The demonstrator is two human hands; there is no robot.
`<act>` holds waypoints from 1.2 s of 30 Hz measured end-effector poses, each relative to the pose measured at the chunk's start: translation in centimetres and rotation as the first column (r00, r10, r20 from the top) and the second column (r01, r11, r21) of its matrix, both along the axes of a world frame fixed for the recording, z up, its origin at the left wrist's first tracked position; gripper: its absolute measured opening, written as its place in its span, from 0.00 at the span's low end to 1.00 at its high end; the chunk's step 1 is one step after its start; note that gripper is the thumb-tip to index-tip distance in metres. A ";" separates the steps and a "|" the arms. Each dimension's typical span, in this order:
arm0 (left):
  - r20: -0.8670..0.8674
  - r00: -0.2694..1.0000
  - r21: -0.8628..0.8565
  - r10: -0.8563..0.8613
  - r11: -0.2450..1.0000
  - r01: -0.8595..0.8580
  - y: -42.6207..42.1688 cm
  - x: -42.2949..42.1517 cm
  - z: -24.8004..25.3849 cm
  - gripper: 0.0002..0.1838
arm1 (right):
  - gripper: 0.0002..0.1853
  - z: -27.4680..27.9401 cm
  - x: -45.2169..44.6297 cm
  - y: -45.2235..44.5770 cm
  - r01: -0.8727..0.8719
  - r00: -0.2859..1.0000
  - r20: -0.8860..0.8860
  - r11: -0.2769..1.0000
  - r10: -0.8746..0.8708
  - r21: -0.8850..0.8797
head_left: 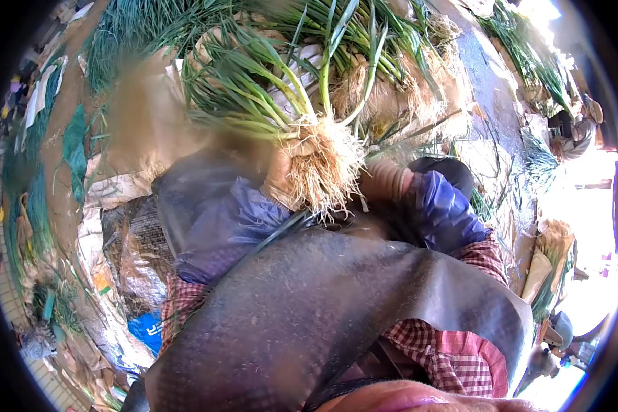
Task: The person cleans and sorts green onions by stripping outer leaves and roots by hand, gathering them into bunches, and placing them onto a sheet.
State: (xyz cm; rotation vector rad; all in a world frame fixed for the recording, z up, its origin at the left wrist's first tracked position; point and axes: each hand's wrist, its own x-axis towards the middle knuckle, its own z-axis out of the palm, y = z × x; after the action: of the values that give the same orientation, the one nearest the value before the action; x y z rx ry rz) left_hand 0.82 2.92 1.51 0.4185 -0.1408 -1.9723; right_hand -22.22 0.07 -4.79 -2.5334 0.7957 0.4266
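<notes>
A bunch of green onions is held up in front of my lap, its pale, stringy roots toward me and its green leaves spreading away. My left hand, in a tan glove, is closed around the bunch at the left of the roots. On the right, my right hand, also gloved, is close beside the roots; its fingers are hidden behind them. Purple sleeve covers reach down to both wrists. A dark apron lies over my lap.
More green onions are heaped beyond the bunch, with another rooty pile at the back right. Crumpled sacking lies to my left. At the far right a person is near other onions. Blurry smudges hide part of the left side.
</notes>
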 end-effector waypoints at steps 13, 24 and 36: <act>-0.185 0.968 -0.064 -0.167 0.985 0.158 0.5 -1.0 -1.6 0.18 | 0.16 7.7 6.3 -11.8 0.186 0.000 0.159 0.157 -0.987 0.970; -0.170 0.980 -0.069 -0.105 0.993 0.095 1.0 -0.5 -2.0 0.17 | 0.14 6.1 4.5 -10.3 0.499 0.202 0.747 0.723 -0.633 0.478; -0.058 0.993 -0.075 -0.106 0.992 0.101 -0.6 0.9 -1.6 0.21 | 0.12 9.1 -5.2 2.4 -0.212 -0.378 0.211 0.306 -0.901 0.928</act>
State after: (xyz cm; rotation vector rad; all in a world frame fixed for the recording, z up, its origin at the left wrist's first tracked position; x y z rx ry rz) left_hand 1.75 2.34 -0.07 0.3082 -0.1975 -2.0733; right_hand -27.37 2.47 4.28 -0.5659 0.6537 -1.2619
